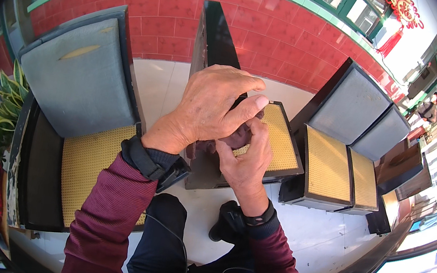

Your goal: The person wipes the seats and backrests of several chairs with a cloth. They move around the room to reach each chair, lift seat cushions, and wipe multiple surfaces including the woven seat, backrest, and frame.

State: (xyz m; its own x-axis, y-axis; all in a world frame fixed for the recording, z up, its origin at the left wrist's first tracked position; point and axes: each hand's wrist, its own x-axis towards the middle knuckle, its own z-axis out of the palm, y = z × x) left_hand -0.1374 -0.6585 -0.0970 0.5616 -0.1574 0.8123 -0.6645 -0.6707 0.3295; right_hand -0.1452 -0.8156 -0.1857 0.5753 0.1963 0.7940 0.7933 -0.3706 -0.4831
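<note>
At the centre, a crumpled dark purple-brown cloth [239,138] is bunched between my two hands. My left hand [216,103] lies over it from above, back of the hand up, with thumb and forefinger curved towards the right. Part of the cloth shows beyond the left thumb, and part hangs below the left palm. Lower and to the right, my right hand [247,155] grips the cloth, its thumb and forefinger bent against it. The left palm hides most of the cloth. Beneath the hands is a dark-framed seat with a yellow woven top [280,138].
A tall black panel [221,37] rises behind the hands. A grey-padded chair [82,73] stands left, beside a potted snake plant [8,96]. Joined chairs [331,163] stand right. A red tiled wall [159,17] runs behind. Farther right is another person [429,108].
</note>
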